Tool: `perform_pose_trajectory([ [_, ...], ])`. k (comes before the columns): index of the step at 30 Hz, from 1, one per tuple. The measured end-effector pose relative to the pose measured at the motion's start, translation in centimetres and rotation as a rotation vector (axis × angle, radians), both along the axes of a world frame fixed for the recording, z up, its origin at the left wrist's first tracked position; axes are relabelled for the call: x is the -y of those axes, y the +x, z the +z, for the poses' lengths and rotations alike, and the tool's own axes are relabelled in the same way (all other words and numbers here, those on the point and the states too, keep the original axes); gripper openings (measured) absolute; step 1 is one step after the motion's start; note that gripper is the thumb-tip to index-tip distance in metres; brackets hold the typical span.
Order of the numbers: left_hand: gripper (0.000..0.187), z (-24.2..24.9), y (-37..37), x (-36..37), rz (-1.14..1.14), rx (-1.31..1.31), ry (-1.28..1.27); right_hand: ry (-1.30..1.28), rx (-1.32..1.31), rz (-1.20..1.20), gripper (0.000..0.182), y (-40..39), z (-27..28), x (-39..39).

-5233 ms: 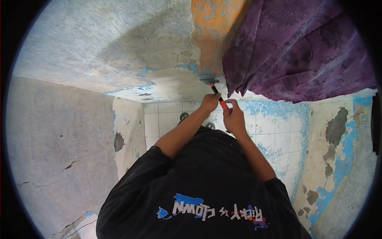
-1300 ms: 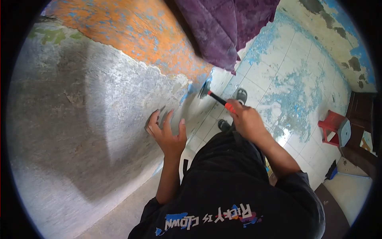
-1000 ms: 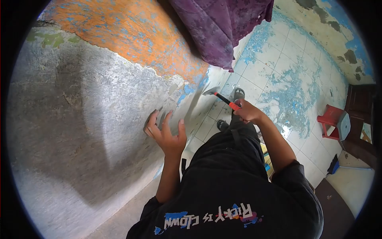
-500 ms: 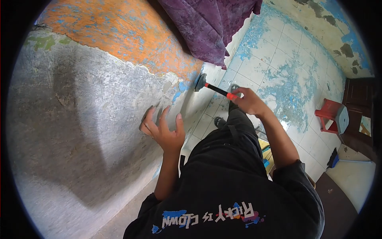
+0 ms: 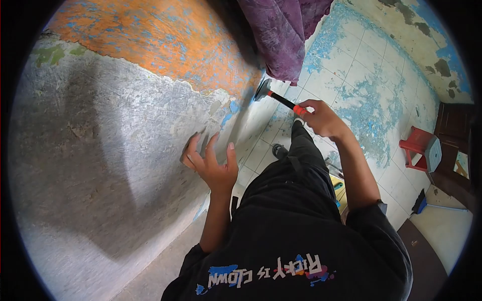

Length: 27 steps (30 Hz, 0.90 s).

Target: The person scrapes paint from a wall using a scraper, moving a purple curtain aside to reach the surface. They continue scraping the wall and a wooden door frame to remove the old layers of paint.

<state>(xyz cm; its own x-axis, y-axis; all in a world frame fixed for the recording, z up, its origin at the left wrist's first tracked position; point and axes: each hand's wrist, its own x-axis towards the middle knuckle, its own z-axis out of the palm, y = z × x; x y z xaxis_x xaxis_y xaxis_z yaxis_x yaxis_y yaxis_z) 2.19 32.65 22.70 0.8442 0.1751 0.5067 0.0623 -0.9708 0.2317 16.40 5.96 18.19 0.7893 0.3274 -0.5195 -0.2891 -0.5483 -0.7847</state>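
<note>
Grey wall (image 5: 85, 145): rough plaster filling the area left of and below the purple cloth (image 5: 278, 40).
Orange paint (image 5: 150, 42): flaking, flecked with blue, on the upper part of the wall, directly left of the cloth.
Left hand (image 5: 213, 165): below and left of the cloth, fingers spread and bent, nothing held; whether the fingertips touch the plaster, I cannot tell.
Scraper (image 5: 282, 100): just below the cloth's lower end, tilted; its dark head (image 5: 261, 91) is at the wall, exact contact unclear, and its black and red handle slopes down to the right.
Purple cloth: hangs in folds, its lower end narrow.
Right hand (image 5: 324, 120): below and right of the cloth, fingers closed around the red part of the scraper's handle.
Tiled floor (image 5: 369, 47): white, blotched with blue, directly right of the cloth.
Red stool (image 5: 413, 143): well right of the cloth and lower.
Broom (image 5: 420, 202): also right of the cloth, farther down than the stool.
</note>
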Motion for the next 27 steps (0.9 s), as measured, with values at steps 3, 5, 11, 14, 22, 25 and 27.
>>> perform_pose_trajectory([
  [3,0.035,-0.2,0.4,0.2,-0.012,0.005,-0.009,0.022,-0.020,-0.015,0.034,0.0,1.4,0.6],
  [5,0.036,-0.2,0.6,0.3,-0.013,0.010,-0.021,-0.003,-0.018,-0.005,0.034,-0.3,3.3,0.3],
  [11,0.037,-0.4,1.1,0.8,-0.035,-0.009,-0.052,-0.072,0.029,-0.016,0.037,-0.5,-1.1,-1.6],
  [14,0.038,-0.2,0.7,0.6,-0.020,-0.027,-0.061,0.008,-0.083,-0.003,0.038,-0.5,-0.1,-0.6],
  [22,0.038,-0.2,0.9,0.9,-0.028,-0.035,-0.048,0.072,-0.023,-0.027,0.038,-0.7,0.0,-0.7],
  [25,0.038,-0.6,0.9,0.9,-0.035,-0.020,-0.051,0.037,-0.024,-0.039,0.035,-0.9,-2.4,-1.3],
  [27,0.038,-0.3,0.9,0.9,-0.046,-0.024,-0.032,0.039,-0.037,-0.036,0.034,-0.6,-3.2,-1.3],
])
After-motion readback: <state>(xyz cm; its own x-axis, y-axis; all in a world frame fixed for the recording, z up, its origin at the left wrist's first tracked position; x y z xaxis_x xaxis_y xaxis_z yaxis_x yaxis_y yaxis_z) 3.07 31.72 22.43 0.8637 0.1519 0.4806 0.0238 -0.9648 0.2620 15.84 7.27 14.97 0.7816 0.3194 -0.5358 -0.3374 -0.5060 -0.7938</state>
